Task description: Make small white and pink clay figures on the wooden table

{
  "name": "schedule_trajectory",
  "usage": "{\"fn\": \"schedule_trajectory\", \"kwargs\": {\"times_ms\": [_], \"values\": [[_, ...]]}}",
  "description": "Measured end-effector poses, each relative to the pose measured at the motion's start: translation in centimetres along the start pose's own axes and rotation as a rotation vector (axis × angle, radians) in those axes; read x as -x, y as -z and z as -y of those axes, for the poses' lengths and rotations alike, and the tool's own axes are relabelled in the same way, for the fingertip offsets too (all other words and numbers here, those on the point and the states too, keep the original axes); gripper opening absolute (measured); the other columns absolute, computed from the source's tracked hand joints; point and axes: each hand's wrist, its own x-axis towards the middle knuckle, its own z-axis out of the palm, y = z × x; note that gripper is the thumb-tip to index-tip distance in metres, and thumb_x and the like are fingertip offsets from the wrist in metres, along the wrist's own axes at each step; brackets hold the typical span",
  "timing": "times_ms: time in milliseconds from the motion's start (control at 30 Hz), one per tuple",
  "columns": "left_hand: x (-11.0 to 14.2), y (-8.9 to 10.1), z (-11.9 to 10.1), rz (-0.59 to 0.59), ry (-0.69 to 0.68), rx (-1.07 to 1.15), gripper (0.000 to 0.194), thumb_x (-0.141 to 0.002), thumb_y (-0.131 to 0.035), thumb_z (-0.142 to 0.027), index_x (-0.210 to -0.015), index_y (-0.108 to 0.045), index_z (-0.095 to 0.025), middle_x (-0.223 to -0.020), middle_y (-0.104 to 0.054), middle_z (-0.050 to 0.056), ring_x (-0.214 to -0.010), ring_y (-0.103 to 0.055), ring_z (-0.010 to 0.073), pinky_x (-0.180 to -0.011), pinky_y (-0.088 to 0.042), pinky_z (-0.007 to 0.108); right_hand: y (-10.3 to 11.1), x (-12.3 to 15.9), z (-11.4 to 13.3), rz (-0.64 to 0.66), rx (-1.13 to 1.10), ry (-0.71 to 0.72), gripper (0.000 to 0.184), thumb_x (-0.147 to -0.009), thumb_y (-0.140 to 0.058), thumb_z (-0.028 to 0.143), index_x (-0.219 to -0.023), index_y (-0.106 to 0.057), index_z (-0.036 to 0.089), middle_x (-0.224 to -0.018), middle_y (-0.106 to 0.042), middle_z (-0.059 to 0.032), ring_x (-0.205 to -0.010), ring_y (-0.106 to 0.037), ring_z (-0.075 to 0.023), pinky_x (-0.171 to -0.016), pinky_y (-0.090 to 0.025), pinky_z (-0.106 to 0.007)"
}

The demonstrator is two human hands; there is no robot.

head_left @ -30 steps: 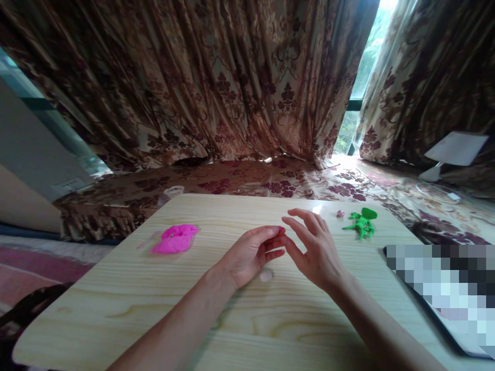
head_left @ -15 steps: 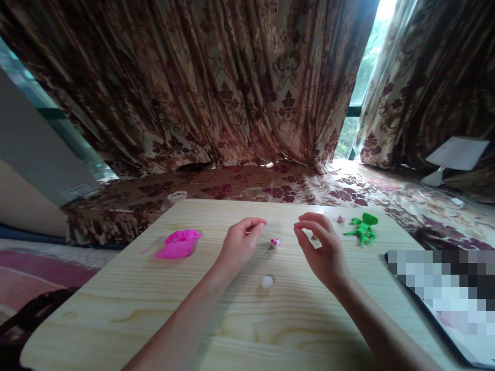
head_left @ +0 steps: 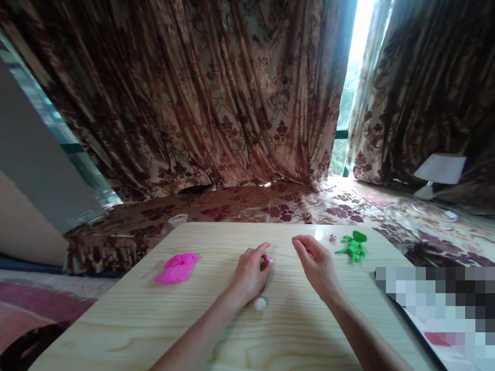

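Note:
My left hand (head_left: 250, 272) is low over the table, its thumb and index finger apart around a small pink-and-white lump (head_left: 269, 261). The lump rests on the tabletop, partly hidden by the thumb. Close to the left wrist lies a small white ball (head_left: 260, 304). My right hand (head_left: 315, 263) hovers to the right, thumb and fingertips pressed together in a pinch. Whether anything sits in that pinch is too small to tell. A pinkish bit shows beside its fingers, mostly covered by the hand.
Bright pink soft material (head_left: 178, 269) lies on the left of the wooden table (head_left: 127, 330). A green figure (head_left: 353, 248) and a small pinkish piece (head_left: 332, 237) are at the back right. A dark-edged, pixelated object (head_left: 436, 314) borders the right side. A clear cup (head_left: 177, 221) stands behind the table.
My left hand has come down and nearer, to the pink-and-white lump. My right hand's fingers have closed from a loose curve into a pinch. The camera view has tilted upward.

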Motion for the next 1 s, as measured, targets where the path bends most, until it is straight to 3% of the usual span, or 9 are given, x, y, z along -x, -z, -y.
{"fn": "schedule_trajectory", "kwargs": {"times_ms": [133, 300, 500, 633, 800, 1000], "values": [[-0.9, 1.1, -3.2, -0.030, -0.035, 0.267, 0.039, -0.078, -0.051, -0.020, -0.116, -0.050, -0.024, -0.098, -0.058, 0.004, -0.089, -0.056, 0.0163, -0.087, -0.041, 0.032, 0.1, -0.3, 0.5, 0.027, -0.351, -0.277, 0.028, -0.076, -0.060, 0.041, -0.085, -0.065, 0.015, -0.074, -0.063, -0.0046, -0.067, -0.057, -0.0155, -0.062, -0.046, -0.027], [-0.9, 1.3, -6.3, 0.022, 0.003, 0.516, 0.023, -0.077, -0.055, -0.022, -0.099, -0.053, -0.021, -0.094, -0.060, 0.004, -0.087, -0.059, 0.0161, -0.084, -0.043, 0.030, 0.0, -0.2, 1.5, 0.092, -0.606, -0.346, 0.024, -0.075, -0.064, 0.036, -0.086, -0.065, 0.015, -0.076, -0.062, -0.0052, -0.070, -0.056, -0.0146, -0.059, -0.045, -0.025], [-0.2, 0.7, -5.1, -0.010, 0.111, 0.616, 0.024, -0.074, -0.058, -0.020, -0.098, -0.054, -0.019, -0.096, -0.061, 0.005, -0.089, -0.058, 0.0166, -0.083, -0.043, 0.029, -0.1, -0.2, 1.6, 0.078, -0.561, -0.352, 0.023, -0.070, -0.070, 0.032, -0.086, -0.067, 0.016, -0.079, -0.065, -0.0047, -0.071, -0.056, -0.0141, -0.061, -0.045, -0.025], [0.2, 0.8, -4.4, -0.001, 0.103, 0.613, 0.031, -0.072, -0.059, -0.016, -0.102, -0.052, -0.021, -0.095, -0.059, 0.004, -0.092, -0.056, 0.0162, -0.088, -0.042, 0.031, -0.3, -0.1, 1.6, 0.096, -0.515, -0.345, 0.021, -0.070, -0.070, 0.030, -0.087, -0.067, 0.017, -0.079, -0.065, -0.0035, -0.071, -0.056, -0.0129, -0.062, -0.045, -0.024], [0.6, 1.2, -4.8, -0.062, 0.030, 0.579, 0.024, -0.074, -0.058, -0.017, -0.097, -0.055, -0.023, -0.102, -0.054, 0.003, -0.093, -0.054, 0.0151, -0.090, -0.042, 0.030, -0.6, 0.3, 2.1, 0.129, -0.401, -0.296, 0.019, -0.071, -0.069, 0.030, -0.085, -0.066, 0.018, -0.075, -0.065, -0.0011, -0.063, -0.054, -0.0109, -0.060, -0.044, -0.024], [0.9, 1.3, -5.1, -0.039, 0.131, 0.634, 0.032, -0.076, -0.058, -0.022, -0.107, -0.051, -0.026, -0.102, -0.059, 0.002, -0.095, -0.055, 0.0148, -0.086, -0.042, 0.027, -1.0, 0.6, 2.3, 0.134, -0.344, -0.185, 0.015, -0.072, -0.068, 0.027, -0.085, -0.064, 0.021, -0.077, -0.065, -0.0001, -0.068, -0.057, -0.0122, -0.060, -0.045, -0.023]]}}
